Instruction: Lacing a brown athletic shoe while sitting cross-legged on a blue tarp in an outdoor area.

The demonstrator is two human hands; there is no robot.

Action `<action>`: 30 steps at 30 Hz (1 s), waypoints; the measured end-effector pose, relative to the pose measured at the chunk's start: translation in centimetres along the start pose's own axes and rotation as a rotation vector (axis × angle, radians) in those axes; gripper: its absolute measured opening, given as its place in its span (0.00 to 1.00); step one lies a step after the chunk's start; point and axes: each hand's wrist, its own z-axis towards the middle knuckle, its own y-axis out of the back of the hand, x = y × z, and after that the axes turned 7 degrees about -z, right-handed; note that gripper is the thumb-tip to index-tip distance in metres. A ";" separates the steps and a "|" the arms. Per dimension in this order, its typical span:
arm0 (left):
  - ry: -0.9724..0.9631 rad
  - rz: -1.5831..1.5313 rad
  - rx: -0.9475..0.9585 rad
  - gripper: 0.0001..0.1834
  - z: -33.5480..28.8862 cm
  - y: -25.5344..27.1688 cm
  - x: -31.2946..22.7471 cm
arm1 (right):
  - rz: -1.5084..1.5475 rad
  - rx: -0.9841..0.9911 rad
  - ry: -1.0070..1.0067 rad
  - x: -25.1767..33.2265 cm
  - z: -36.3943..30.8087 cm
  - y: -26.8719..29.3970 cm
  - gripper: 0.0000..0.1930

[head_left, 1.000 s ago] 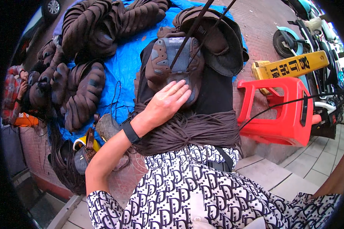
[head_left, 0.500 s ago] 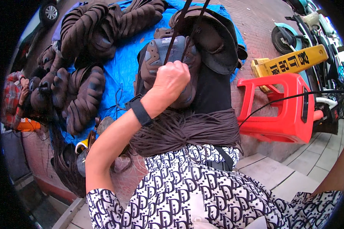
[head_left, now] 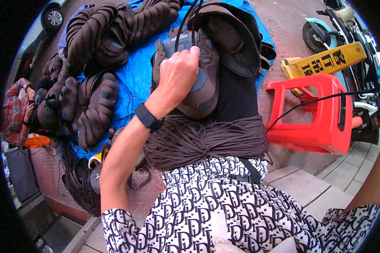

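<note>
My left hand [head_left: 178, 78], with a black band on its wrist, is closed over the front of a brown shoe upper [head_left: 204, 101] with blue-grey mesh panels. Dark shoelace strands [head_left: 193, 36] rise from the closed fingers toward the top edge; the fingers' exact hold is partly hidden. The upper rests on black cloth [head_left: 236, 99] over my lap. Across my lap lies a thick bundle of brown laces [head_left: 207, 137], tied at its middle. My right forearm [head_left: 373, 181] shows at the right rim, but its hand is out of view.
Stacks of nested brown shoe uppers [head_left: 93, 33] lie on a blue tarp [head_left: 131, 76]. More uppers [head_left: 236, 38] sit beyond my hand. A red plastic stool [head_left: 314, 135], crossed by a dark cord [head_left: 321, 99], stands at right near a yellow sign [head_left: 329, 63]. Another person's hands [head_left: 29, 103] are at far left.
My left hand has moved slightly left and up over the shoe upper, and its wrist has turned. The lace strands, taut and straight before, now curve loosely.
</note>
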 end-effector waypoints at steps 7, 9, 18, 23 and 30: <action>-0.233 -0.013 0.366 0.06 -1.2 0.7 -0.6 | 0.017 0.004 0.008 0.8 0.8 0.4 0.05; -0.247 -0.273 0.326 0.10 -1.4 1.3 -0.7 | 0.026 0.001 0.017 1.1 1.5 0.8 0.05; -0.313 -0.126 0.274 0.20 -5.7 1.2 -1.4 | 0.021 -0.142 0.100 4.3 7.9 8.2 0.06; -0.260 -0.293 0.231 0.15 -6.9 -0.2 -1.0 | -0.029 -0.213 0.114 6.3 10.3 11.2 0.06; -0.227 -0.438 0.224 0.15 -6.3 1.0 -1.2 | -0.071 -0.069 0.115 5.8 9.6 8.4 0.06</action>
